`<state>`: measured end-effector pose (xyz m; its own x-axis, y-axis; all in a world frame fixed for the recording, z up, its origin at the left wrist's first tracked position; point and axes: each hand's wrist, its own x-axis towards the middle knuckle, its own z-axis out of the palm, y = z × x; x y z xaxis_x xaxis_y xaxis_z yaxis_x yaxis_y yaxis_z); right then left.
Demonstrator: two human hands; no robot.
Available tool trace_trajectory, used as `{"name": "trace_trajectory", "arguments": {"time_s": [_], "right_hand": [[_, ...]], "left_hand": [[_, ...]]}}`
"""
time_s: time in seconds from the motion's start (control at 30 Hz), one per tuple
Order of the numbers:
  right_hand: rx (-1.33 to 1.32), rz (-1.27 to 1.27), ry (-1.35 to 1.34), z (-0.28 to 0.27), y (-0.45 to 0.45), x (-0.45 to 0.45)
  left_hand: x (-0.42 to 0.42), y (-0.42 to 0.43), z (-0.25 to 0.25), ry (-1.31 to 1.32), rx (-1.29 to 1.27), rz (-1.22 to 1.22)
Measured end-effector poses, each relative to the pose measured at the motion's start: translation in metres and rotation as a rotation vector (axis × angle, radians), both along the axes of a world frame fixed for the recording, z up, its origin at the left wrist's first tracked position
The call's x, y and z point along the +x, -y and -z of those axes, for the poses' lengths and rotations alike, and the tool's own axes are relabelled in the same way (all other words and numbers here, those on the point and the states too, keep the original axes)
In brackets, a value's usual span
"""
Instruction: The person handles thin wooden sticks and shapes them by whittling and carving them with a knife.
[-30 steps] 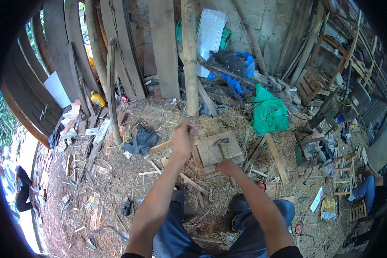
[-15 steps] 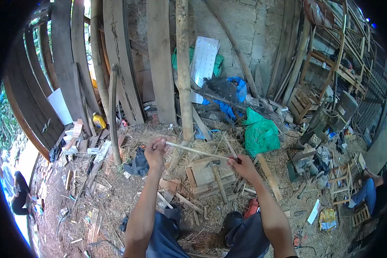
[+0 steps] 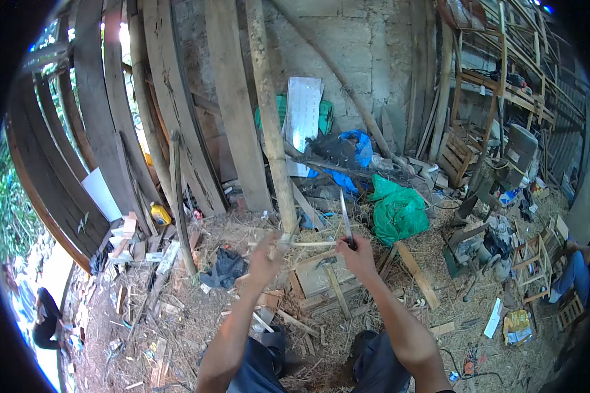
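My right hand (image 3: 358, 257) is closed around the dark handle of a knife (image 3: 345, 213), its blade pointing up. One end of a thin pale wooden stick (image 3: 316, 244) meets the fingers of that hand. The stick lies nearly level across to my left hand (image 3: 267, 263), which is smeared by motion at its other end, so its grip cannot be made out. Below the hands, a hammer (image 3: 338, 291) with a wooden handle rests on a low wooden block (image 3: 308, 278).
A green plastic sack (image 3: 400, 213) and blue sheeting (image 3: 357, 147) lie by the wall. A wooden post (image 3: 275, 150) stands ahead. Shavings and offcuts cover the ground. One person sits at the right (image 3: 573, 275), another at the far left (image 3: 46, 321). A small wooden frame (image 3: 531, 265) stands at right.
My left hand has moved right and down, nearer my right hand, and is now blurred. The knife blade now points more upright. The view has shifted, lowering the background in the picture.
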<state>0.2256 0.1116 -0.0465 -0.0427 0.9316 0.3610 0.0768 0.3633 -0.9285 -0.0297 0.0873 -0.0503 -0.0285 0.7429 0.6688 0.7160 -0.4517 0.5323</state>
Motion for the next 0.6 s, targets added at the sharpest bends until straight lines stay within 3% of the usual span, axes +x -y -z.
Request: {"name": "trace_trajectory", "arguments": {"time_s": [0.07,0.13,0.17,0.23,0.47,0.53,0.6], "right_hand": [[-0.059,-0.016,-0.078,-0.01,0.007,-0.003],[-0.122,-0.035,-0.15,-0.013,0.012,-0.003],[-0.191,-0.07,-0.212,-0.014,0.011,-0.003],[-0.257,-0.104,-0.282,-0.024,0.017,-0.002],[-0.288,-0.32,-0.399,-0.06,0.044,0.012],[-0.261,-0.322,-0.376,-0.063,0.046,0.009],[-0.31,-0.393,-0.519,-0.063,0.047,0.007]], "left_hand": [[0.043,0.02,-0.027,0.001,-0.013,0.077],[0.071,0.035,-0.053,-0.419,0.166,0.103],[0.078,0.034,-0.053,-0.426,0.17,0.108],[0.087,0.035,-0.052,-0.051,-0.109,0.248],[0.088,0.048,-0.066,0.083,-0.158,0.328],[0.088,0.052,-0.061,0.251,-0.314,0.358],[0.085,0.05,-0.052,0.421,-0.375,0.438]]}}
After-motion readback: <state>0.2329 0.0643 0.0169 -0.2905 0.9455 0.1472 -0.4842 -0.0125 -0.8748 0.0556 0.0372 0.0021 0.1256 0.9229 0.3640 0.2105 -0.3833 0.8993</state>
